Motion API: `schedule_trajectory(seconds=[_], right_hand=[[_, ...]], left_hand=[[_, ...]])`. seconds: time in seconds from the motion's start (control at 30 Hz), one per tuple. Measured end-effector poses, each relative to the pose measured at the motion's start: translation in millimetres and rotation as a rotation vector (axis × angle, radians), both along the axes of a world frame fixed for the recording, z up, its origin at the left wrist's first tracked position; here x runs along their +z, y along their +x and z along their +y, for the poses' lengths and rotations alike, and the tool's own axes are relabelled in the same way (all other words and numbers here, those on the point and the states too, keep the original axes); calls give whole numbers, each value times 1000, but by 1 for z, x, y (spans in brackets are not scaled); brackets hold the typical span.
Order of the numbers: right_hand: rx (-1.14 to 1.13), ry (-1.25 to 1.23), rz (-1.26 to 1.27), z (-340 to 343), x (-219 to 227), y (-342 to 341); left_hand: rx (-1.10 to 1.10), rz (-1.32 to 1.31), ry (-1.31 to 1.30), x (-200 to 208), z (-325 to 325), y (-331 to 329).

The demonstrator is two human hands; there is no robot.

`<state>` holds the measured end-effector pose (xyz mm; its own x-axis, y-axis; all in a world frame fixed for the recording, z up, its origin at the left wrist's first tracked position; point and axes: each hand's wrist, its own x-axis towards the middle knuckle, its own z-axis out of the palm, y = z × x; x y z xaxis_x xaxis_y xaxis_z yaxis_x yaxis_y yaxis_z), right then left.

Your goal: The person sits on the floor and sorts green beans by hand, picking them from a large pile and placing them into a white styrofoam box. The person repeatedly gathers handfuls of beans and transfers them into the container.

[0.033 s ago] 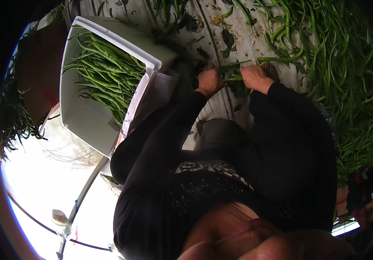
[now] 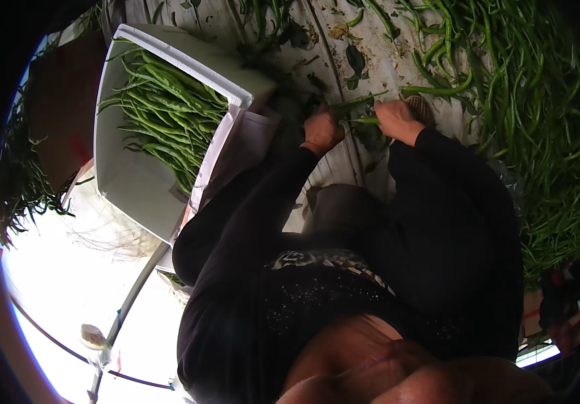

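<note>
My left hand [image 2: 323, 128] is closed around green chili peppers, and a long green chili pepper [image 2: 359, 102] sticks out of it toward the right. Just to its right, the fingers of my right hand [image 2: 399, 121] are curled in a pinch on another green chili pepper [image 2: 368, 120], whose end points back toward my left hand. A small gap separates the two hands. Part of what each one holds is hidden by the fingers. Left of my left arm, a white foam box [image 2: 133, 180] lies tilted, with many long green chili peppers [image 2: 168, 101] lined up inside.
A large heap of green chili peppers [image 2: 546, 135] covers the right side. Dark leaves [image 2: 355, 60] and loose peppers litter the pale sheet [image 2: 377, 50] beyond my hands. A brown carton [image 2: 64, 108] stands at the far left, near a bent pole [image 2: 131, 296].
My left hand has shifted slightly left, widening the gap to my right hand. My right hand has hardly moved.
</note>
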<state>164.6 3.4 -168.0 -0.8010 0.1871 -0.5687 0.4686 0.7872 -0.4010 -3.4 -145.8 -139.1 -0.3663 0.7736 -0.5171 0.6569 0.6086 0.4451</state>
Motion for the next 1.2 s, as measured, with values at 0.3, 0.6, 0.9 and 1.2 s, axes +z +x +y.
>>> schedule_trajectory(seconds=[0.3,0.6,0.9,1.2], right_hand=[[-123,-391,109,-1,23,0],[-931,-1191,456,60,66,33],[-687,216,237,79,45,44],[-473,-152,162,72,47,10]], left_hand=[[510,-87,-109,-69,-56,-65],[281,49,125,-23,-32,-23],[-216,108,109,-49,36,10],[701,-1044,-88,13,36,-11]])
